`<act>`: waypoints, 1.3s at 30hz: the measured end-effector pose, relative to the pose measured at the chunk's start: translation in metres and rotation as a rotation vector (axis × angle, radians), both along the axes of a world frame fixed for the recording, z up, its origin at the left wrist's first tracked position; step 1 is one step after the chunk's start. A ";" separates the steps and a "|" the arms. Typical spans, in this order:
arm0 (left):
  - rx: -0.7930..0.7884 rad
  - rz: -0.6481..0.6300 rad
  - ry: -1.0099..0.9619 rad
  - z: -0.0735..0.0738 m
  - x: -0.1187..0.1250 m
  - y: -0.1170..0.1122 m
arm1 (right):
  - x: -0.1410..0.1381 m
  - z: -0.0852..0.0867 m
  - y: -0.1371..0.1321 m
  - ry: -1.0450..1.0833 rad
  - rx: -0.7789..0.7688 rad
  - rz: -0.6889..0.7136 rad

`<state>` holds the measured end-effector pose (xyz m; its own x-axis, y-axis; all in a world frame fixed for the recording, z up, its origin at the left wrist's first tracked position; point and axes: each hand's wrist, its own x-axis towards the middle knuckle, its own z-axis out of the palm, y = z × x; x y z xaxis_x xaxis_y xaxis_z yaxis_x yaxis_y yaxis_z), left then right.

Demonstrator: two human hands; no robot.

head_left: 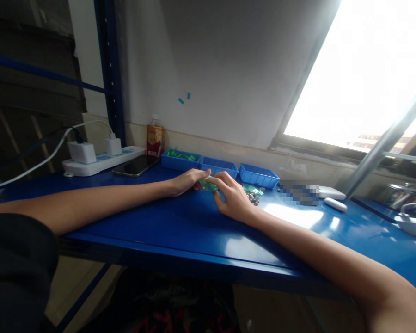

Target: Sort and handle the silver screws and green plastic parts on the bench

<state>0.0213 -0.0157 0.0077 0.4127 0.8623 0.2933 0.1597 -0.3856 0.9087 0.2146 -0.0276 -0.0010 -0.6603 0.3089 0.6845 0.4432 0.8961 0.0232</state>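
Observation:
A small green plastic bag point(207, 184) is between my two hands, just above the blue tabletop. My left hand point(189, 181) grips its left side, thumb on top and fingers curled beneath. The fingers of my right hand point(233, 196) are bent around the bag's right side, with the index finger against it. What the bag contains is too small to make out. Partly behind my right hand lies a pile of small metal parts point(254, 198), and beside that pile another green bag point(253, 188) lies on the table.
Three blue bins line the wall: the left bin point(180, 162) holds green bags, then come a middle bin point(225, 165) and a right bin point(260, 175). Leftward are a drink bottle point(155, 136), a phone point(136, 166) and a power strip point(128, 156). A white case point(335, 204) lies right.

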 end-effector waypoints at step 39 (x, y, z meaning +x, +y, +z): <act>0.664 0.649 1.116 -0.006 -0.092 0.058 | -0.002 0.005 0.001 -0.317 -0.099 0.031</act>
